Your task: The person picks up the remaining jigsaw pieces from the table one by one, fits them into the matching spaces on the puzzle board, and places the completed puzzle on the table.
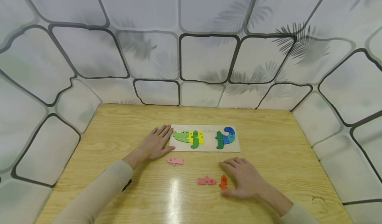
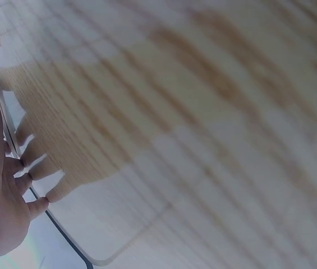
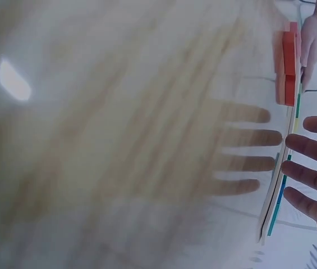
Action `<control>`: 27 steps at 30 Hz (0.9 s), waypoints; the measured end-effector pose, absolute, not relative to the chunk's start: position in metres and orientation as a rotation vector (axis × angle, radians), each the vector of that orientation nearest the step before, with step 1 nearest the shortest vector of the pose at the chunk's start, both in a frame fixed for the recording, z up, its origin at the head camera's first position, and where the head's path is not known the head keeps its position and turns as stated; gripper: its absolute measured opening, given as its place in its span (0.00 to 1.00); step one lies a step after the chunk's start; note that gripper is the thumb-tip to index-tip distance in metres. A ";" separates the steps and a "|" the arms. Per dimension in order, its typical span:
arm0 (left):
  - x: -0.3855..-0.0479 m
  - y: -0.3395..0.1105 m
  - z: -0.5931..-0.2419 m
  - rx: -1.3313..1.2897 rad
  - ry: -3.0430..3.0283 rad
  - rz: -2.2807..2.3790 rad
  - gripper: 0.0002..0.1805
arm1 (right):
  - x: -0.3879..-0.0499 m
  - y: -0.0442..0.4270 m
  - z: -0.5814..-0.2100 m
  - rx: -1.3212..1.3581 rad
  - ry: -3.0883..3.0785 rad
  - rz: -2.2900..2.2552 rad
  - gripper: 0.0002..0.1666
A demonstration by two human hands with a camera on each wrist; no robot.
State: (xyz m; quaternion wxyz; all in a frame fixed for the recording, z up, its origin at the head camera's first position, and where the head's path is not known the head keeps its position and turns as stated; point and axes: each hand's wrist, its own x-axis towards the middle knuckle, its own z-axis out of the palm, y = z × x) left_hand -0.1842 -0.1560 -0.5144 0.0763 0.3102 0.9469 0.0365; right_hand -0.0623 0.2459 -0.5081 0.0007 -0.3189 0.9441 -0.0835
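A pale wooden puzzle board [image 1: 210,140] lies flat, with a crocodile picture partly filled in. Its green head piece [image 1: 180,136], with yellow and green body pieces, sits at the left; a dark green leg piece [image 1: 219,140] and blue tail pieces [image 1: 230,137] sit at the right, with a bare stretch between. My left hand [image 1: 156,143] rests at the board's left end, fingers straight. Over an orange puzzle piece [image 1: 223,181] hovers my right hand [image 1: 247,179], fingers spread and loosely extended. The thumb overlaps the piece's near end; I cannot tell whether they touch.
One pink puzzle piece [image 1: 175,161] lies just in front of the board's left part. A darker pink puzzle piece [image 1: 206,181] lies left of the orange one. Patterned walls [image 1: 209,58] enclose the wooden table [image 1: 134,190] at the back and sides.
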 end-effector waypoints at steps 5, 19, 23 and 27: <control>-0.183 -0.155 -0.513 0.922 2.851 0.103 0.47 | -0.057 0.247 -0.511 -0.932 2.931 -0.288 0.56; -0.184 -0.155 -0.514 0.919 2.845 0.100 0.48 | -0.050 0.250 -0.512 -0.951 2.967 -0.242 0.57; -0.184 -0.155 -0.514 0.919 2.847 0.101 0.47 | -0.049 0.250 -0.509 -0.964 2.972 -0.192 0.57; -0.184 -0.155 -0.514 0.918 2.844 0.096 0.48 | -0.048 0.250 -0.510 -0.974 2.964 -0.146 0.57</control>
